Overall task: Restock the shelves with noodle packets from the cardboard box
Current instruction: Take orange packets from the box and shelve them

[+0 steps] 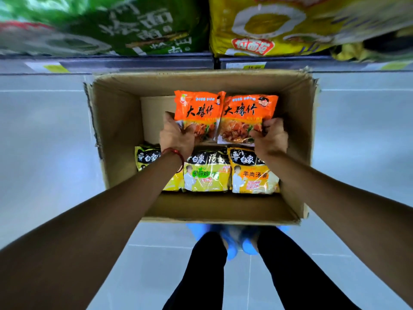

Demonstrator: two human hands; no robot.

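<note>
An open cardboard box [116,130] stands on the floor below me. Both my hands reach into it. My left hand [176,136] grips the lower edge of an orange noodle packet [196,110]. My right hand [270,139] grips a second orange noodle packet [248,115] beside the first. Both packets are lifted and tilted up side by side. A row of three yellow noodle packets lies along the box's near side: one at the left [146,156] partly under my left forearm, one in the middle [206,173], one at the right [252,173].
The shelf edge [138,63] with price labels runs just beyond the box. Green noodle packs [134,25] and yellow noodle packs [268,25] stand on the shelf above it. Grey tiled floor lies on both sides. My legs and blue shoe covers [237,240] are at the box's near edge.
</note>
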